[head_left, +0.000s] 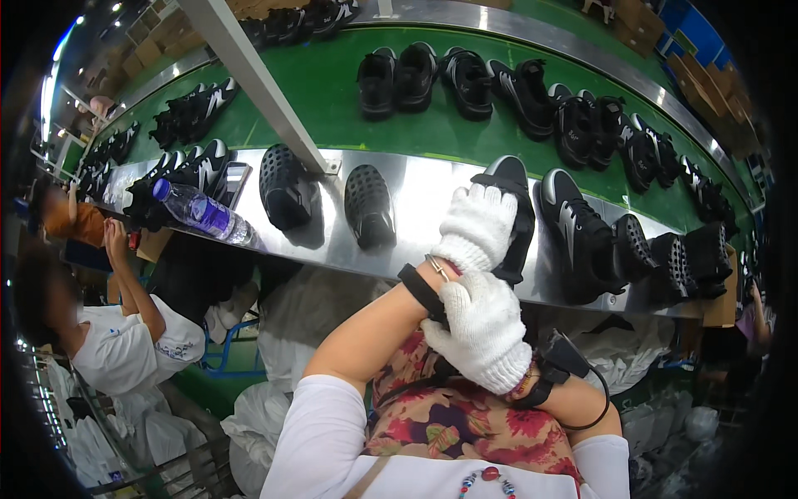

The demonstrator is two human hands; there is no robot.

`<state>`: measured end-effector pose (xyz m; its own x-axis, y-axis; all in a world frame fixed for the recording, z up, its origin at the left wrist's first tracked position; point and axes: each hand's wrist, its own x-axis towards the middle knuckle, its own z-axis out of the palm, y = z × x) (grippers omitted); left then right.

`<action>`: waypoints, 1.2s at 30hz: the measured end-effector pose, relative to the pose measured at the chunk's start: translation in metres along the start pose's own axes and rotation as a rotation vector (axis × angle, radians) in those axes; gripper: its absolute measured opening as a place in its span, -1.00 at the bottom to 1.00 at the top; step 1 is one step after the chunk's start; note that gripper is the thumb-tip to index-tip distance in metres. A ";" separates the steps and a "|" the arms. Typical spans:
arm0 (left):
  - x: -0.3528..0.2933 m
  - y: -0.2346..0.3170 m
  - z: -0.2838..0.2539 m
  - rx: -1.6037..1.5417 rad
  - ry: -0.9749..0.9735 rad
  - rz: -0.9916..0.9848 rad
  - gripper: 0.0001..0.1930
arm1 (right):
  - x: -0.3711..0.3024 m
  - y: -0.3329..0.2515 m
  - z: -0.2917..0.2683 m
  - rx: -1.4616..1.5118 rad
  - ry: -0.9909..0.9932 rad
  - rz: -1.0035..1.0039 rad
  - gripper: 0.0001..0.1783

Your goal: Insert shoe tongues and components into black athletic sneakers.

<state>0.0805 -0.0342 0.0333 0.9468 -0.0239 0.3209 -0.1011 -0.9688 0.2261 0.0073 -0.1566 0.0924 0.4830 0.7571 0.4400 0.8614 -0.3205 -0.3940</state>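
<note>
Beaded necklace (490, 473) hangs nearest. Right hand (488, 331) clasps left wrist (434, 281); tugging could make left hand (478, 220), grip unclear, jostle sneaker (523, 218).

Plastic bottle (204, 214), white post (259, 87), co-worker (133, 349)

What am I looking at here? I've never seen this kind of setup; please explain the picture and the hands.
There is no robot: these are a person's own hands in white knitted gloves. The single view comes from a wide fisheye camera worn on the head, looking down, so straight edges bend. The left hand lies over a black shoe; the right hand is at the left wrist. The metal ledge also bears other shoes and a plastic bottle. More shoes stand on the green surface beyond.
</note>
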 end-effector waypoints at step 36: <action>0.003 -0.009 0.016 -0.400 -0.055 -0.278 -0.39 | -0.019 0.020 0.035 0.188 0.064 0.181 -0.56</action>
<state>0.0892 -0.0296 0.0172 0.9682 0.1991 0.1515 0.0589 -0.7699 0.6354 0.0097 -0.1577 0.0479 0.6406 0.6577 0.3963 0.7186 -0.3316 -0.6112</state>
